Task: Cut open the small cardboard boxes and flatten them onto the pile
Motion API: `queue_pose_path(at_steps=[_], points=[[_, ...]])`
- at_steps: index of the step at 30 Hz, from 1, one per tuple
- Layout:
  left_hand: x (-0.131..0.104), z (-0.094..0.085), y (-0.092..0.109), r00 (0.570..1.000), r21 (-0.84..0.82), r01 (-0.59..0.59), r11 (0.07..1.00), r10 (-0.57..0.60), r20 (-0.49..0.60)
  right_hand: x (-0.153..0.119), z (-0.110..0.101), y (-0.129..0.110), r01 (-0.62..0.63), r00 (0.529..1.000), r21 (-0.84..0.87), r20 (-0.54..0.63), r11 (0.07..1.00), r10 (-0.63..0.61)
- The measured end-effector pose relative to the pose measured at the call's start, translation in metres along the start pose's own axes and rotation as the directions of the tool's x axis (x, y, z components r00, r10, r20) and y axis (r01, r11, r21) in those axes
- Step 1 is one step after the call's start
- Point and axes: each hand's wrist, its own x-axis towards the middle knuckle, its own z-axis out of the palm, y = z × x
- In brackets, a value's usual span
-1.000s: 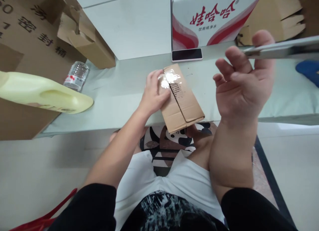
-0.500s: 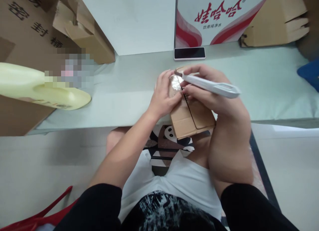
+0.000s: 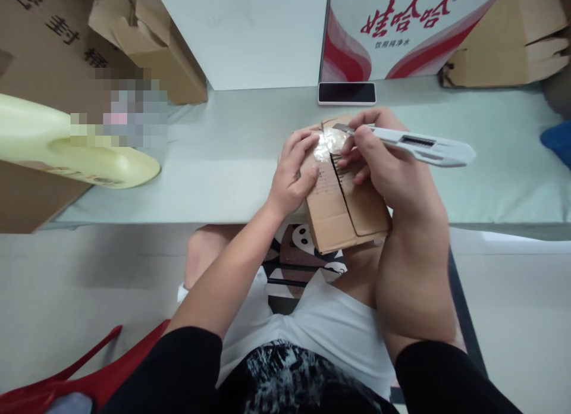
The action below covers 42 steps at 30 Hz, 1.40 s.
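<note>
A small brown cardboard box (image 3: pixel 329 215) rests partly over the front edge of the bench, tilted, with a dark seam running down its top. Clear tape (image 3: pixel 332 141) covers the far end of that seam. On the box's left side, my left hand (image 3: pixel 294 173) lies with its fingers curled over the edge, gripping it. A white utility knife (image 3: pixel 428 145) is pinched in my right hand (image 3: pixel 379 152), its blade pointing left just above the tape; I cannot tell whether the blade touches it. The lower fingers of that hand are near the box top.
Behind the box a phone (image 3: pixel 347 93) lies on the green-covered bench (image 3: pixel 241 158). A white-and-red carton (image 3: pixel 397 39) and an opened cardboard box (image 3: pixel 495 51) stand at the back. A yellow bottle (image 3: pixel 80 146) and brown cartons (image 3: pixel 182 69) are at left.
My right hand has turned the knife, so its body lies flatter and its blade has shifted slightly right over the tape. More tape shows between my hands. My left hand still grips the box.
</note>
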Motion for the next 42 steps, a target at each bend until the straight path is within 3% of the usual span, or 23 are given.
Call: queue_pose_path(at_steps=[3, 9, 13, 19, 27, 33, 42], points=[[-0.004, 0.007, -0.002, 0.998, 0.013, 0.0, 1.0, 0.001, -0.067, -0.001, 0.0, 0.003, -0.019, 1.0, -0.02, -0.001, 1.0, 0.019], [-0.007, 0.016, -0.002, 0.988, 0.055, -0.014, 0.998, 0.023, -0.153, -0.001, -0.002, -0.001, 0.08, 0.996, -0.123, 0.034, 0.989, -0.077], [-0.007, 0.015, -0.001, 0.987, 0.047, -0.025, 0.999, 0.032, -0.154, 0.001, 0.0, -0.004, 0.064, 0.997, -0.108, 0.046, 0.992, -0.06], [-0.008, 0.015, -0.002, 0.985, 0.014, -0.031, 0.999, 0.033, -0.168, 0.001, 0.002, 0.0, -0.009, 0.998, -0.081, -0.06, 0.997, 0.005], [-0.01, 0.012, -0.001, 0.988, 0.004, -0.027, 1.0, 0.027, -0.15, -0.001, 0.001, -0.002, 0.03, 0.999, -0.228, -0.037, 0.973, -0.04], [-0.01, 0.014, -0.005, 0.98, -0.01, -0.072, 0.997, 0.069, -0.186, 0.0, 0.001, -0.006, 0.132, 0.991, -0.362, 0.03, 0.923, -0.13], [-0.009, 0.014, -0.006, 0.98, 0.015, -0.081, 0.997, 0.082, -0.181, -0.002, 0.003, -0.008, 0.118, 0.993, -0.413, 0.019, 0.903, -0.12]])
